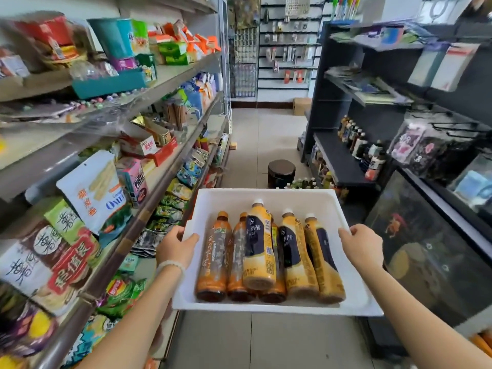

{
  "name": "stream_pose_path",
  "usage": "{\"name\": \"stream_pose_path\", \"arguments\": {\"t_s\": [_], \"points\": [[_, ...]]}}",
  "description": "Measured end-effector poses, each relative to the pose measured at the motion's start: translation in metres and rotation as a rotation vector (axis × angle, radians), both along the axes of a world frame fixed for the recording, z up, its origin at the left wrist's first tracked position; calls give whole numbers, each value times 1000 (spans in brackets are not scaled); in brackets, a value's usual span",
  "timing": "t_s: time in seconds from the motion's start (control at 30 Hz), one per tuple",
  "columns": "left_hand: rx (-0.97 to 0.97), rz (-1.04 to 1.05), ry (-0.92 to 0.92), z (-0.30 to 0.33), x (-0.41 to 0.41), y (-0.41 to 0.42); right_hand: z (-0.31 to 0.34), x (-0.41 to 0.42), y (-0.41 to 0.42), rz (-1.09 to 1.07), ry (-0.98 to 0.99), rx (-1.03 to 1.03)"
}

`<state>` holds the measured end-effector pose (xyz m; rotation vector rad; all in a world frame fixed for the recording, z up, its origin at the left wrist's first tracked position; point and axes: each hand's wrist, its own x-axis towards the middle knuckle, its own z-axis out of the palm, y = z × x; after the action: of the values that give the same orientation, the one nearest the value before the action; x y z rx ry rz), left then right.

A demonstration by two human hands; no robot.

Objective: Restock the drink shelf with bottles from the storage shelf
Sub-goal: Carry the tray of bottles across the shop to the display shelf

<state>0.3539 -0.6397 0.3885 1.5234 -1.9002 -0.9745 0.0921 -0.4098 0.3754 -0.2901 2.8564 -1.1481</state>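
your left hand [177, 247] and right hand [362, 245] grip opposite rims of white tray [269, 195], fingers curled over edges. bottles [259, 251] lie between your fingers, caps pointing away. drink shelf [339, 158] ahead-right, nearer right hand.

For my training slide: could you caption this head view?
Both hands, left hand and right hand, carry a white tray of bottles down a shop aisle.
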Motion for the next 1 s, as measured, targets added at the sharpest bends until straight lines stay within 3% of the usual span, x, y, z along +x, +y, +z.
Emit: {"name": "stream_pose_path", "arguments": {"t_s": [0.37, 1.0], "points": [[35, -16, -79, -13, -89, -108, -17, -90, -102, 9, -29, 47], [65, -61, -53, -24, -280, -338, -30, -261, -317, -59, 12, 92]]}}
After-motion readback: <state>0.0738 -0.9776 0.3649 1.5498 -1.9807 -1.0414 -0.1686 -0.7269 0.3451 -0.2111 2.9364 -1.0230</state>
